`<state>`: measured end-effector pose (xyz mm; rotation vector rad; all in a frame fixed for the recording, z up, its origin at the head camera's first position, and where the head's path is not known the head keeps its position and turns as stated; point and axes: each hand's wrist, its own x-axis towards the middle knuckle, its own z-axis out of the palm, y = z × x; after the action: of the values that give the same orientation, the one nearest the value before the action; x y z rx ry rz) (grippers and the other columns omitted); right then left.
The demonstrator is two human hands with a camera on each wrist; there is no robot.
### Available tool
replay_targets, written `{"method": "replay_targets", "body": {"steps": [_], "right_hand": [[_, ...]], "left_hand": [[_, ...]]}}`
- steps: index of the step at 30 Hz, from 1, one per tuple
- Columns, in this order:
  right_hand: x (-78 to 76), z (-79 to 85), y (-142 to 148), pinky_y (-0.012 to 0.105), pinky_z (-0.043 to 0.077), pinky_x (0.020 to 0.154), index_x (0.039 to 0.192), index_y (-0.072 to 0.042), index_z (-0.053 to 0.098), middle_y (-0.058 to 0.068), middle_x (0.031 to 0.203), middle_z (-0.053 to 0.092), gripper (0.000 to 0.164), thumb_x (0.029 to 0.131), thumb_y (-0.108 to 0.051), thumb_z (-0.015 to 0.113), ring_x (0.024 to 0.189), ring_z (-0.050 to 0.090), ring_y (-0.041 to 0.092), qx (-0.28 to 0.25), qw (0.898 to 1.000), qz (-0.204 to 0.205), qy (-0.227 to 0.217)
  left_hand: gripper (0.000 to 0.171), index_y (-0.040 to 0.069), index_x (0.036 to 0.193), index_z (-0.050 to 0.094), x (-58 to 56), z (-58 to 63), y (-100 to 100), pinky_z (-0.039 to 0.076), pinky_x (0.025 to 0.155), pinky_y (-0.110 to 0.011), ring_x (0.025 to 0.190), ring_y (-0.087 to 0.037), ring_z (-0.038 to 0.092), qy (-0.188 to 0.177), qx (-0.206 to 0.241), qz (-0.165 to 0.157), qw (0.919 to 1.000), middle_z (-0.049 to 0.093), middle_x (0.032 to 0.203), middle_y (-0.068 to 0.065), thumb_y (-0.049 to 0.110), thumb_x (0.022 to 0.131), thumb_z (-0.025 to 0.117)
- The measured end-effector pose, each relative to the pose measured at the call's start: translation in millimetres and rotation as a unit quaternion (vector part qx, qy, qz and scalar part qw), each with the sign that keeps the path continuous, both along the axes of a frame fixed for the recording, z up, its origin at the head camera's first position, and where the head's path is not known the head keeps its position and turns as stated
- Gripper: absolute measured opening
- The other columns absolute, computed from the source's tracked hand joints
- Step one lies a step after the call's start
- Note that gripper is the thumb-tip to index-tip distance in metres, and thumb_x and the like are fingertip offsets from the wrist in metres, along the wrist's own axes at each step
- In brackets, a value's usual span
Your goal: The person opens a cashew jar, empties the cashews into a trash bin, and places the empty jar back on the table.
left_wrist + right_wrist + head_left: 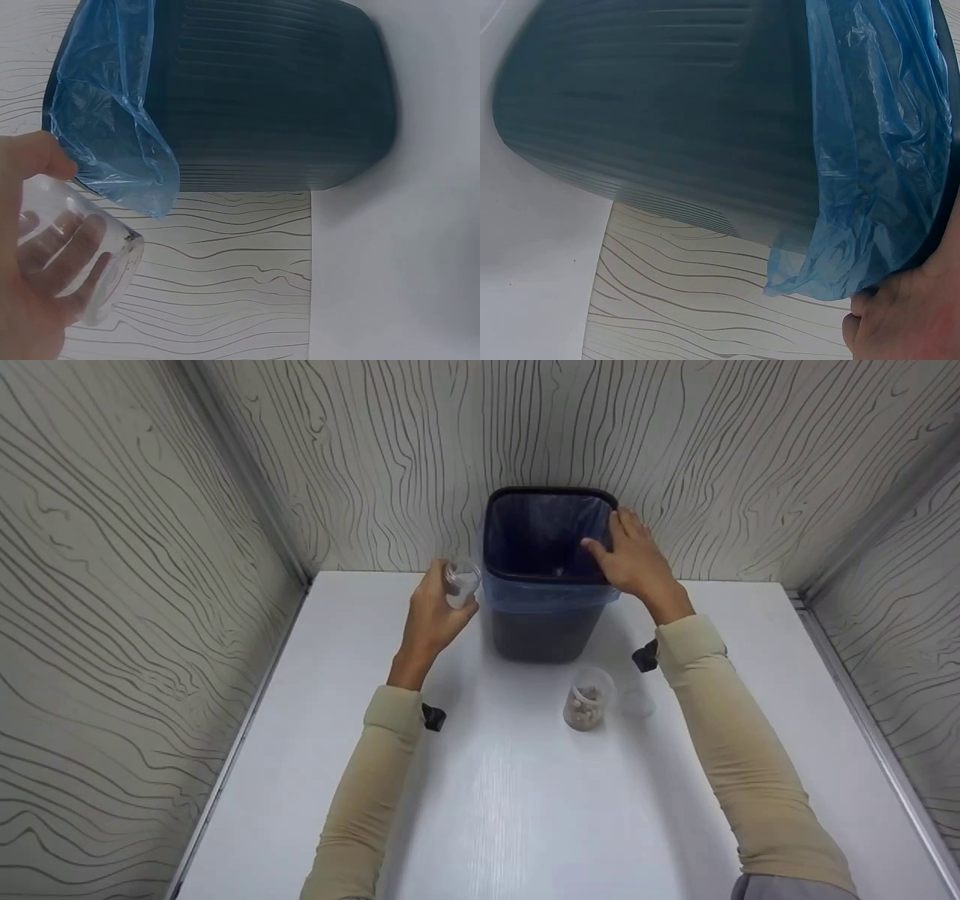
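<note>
The clear jar (463,577) is in the left grip (435,611), raised off the worktop (487,795) just beside the rim of the bin (540,637). Fingers and thumb curl round its wall. It is judged light and stiff, smooth enough to slip; whether glass or plastic cannot be determined, so treat it as breakable. Best hold: round the side wall, clear of the mouth.

The left forearm reaches forward, with the bin to the right of that grip. The right grip (637,559) grasps the bin's rim over the liner (555,596), thumb inside, fingers bent over the outer side. Nearer the person than the right grip stands a second clear container (589,705) of small pieces, open, judged prone to spill if knocked.
</note>
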<state>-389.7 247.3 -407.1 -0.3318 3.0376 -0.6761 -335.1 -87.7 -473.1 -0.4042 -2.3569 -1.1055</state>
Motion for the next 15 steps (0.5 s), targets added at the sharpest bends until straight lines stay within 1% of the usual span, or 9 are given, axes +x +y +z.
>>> {"method": "replay_targets", "body": {"steps": [3, 8, 15], "right_hand": [[0.5, -0.1, 0.1, 0.053, -0.003, 0.134, 0.168, 0.003, 0.001, 0.024, 0.178, -0.006, 0.093, 0.111, -0.065, 0.028, 0.166, -0.006, 0.041, 0.001, 1.0, -0.001, -0.002], [1.0, -0.2, 0.3, 0.054, -0.003, 0.134, 0.168, 0.003, 0.002, 0.025, 0.178, -0.005, 0.092, 0.111, -0.064, 0.028, 0.166, -0.006, 0.041, 0.0, 1.0, -0.003, -0.001], [0.5, -0.8, 0.5, 0.054, -0.002, 0.134, 0.168, 0.004, 0.003, 0.026, 0.178, -0.004, 0.092, 0.111, -0.063, 0.029, 0.166, -0.005, 0.042, 0.0, 1.0, -0.003, 0.004]], "left_hand": [[0.051, -0.001, 0.131, 0.057, 0.1, -2.6, -0.2, 0.06, 0.091, -0.036, 0.103, -0.027, 0.072, -0.002, 0.008, -0.002, 1.0, 0.072, 0.123, -0.014, 0.007, 0.086, 0.078], [0.052, 0.001, 0.133, 0.056, 2.2, -6.0, 0.4, 0.06, 0.092, -0.039, 0.105, -0.028, 0.072, -0.01, 0.022, -0.006, 0.9997, 0.071, 0.124, -0.016, 0.007, 0.086, 0.078], [0.058, -0.001, 0.138, 0.052, 5.4, -11.0, 2.4, 0.059, 0.101, -0.042, 0.122, -0.034, 0.071, -0.025, 0.039, -0.015, 0.9988, 0.069, 0.131, -0.019, 0.006, 0.086, 0.077]]}}
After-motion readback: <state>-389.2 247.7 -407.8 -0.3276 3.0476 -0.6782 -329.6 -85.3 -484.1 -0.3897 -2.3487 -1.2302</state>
